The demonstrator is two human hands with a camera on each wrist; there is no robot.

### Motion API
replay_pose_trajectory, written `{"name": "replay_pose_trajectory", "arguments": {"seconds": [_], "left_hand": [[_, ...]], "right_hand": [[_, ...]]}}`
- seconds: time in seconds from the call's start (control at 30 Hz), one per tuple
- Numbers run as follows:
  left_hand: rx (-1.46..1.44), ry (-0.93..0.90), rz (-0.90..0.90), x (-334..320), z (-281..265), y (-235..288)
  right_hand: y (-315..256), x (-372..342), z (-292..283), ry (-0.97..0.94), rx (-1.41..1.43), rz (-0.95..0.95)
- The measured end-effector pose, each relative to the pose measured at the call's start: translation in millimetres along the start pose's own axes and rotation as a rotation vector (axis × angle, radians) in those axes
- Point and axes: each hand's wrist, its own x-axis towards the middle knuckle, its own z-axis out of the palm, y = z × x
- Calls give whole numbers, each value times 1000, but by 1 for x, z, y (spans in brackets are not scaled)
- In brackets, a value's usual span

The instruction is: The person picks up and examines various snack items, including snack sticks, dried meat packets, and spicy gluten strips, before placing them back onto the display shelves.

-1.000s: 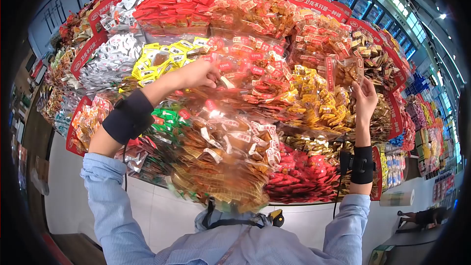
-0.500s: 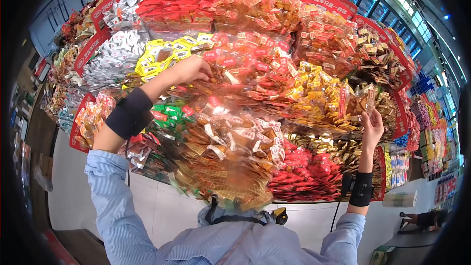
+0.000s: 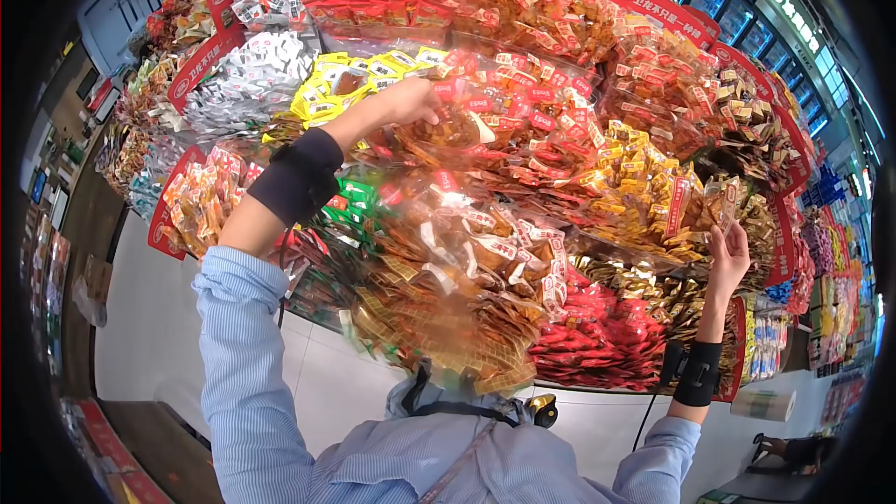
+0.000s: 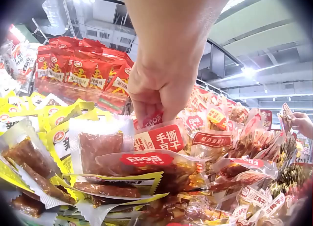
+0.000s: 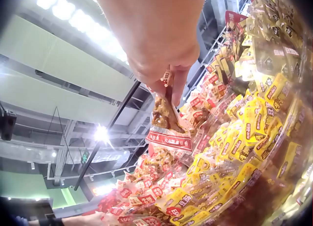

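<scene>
In the head view my left hand [image 3: 415,103] reaches over the heap beside yellow packets [image 3: 369,84]. Seen from the left wrist, its fingers and thumb pinch the top of a clear packet of dried tofu [image 4: 159,140] with a red label; the packet's lower part is behind other packets. Farther right, my right hand [image 3: 730,257] pinches a clear snack packet [image 5: 167,119] by one end. This packet hangs from the fingertips, brown food inside and a red-and-white strip across its far end. It overlaps the yellow packets [image 5: 254,121] in the right wrist view.
Red printed boards [image 3: 658,11] and clear dividers border the tiered display. White packets [image 3: 257,70] lie at the left, red packets [image 3: 607,341] at the front. Nearest my body is a heap of brown snack packets [image 3: 457,317]. A person [image 3: 803,451] is at the lower right.
The head view has swung, so the display sits farther right in it. My right hand has come down toward my body with its packet. The left hand stays by the yellow packets.
</scene>
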Motion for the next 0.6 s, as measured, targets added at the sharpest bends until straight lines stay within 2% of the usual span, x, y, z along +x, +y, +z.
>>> {"name": "replay_pose_trajectory", "arguments": {"seconds": [0.13,0.23,0.27,0.47,0.6], "left_hand": [[95,0,-51,0,3,4],[63,42,4,-6,3,7],[151,22,-1,-5,3,10],[231,75,154,-21,10,24],[144,30,141,-27,13,22]], "right_hand": [[-4,0,4,-10,-43,9],[-5,-1,9,-7,-15,-1],[-6,-2,10,-10,-18,2],[-9,-9,11,-36,-30,9],[-12,-22,18,-48,18,31]]}}
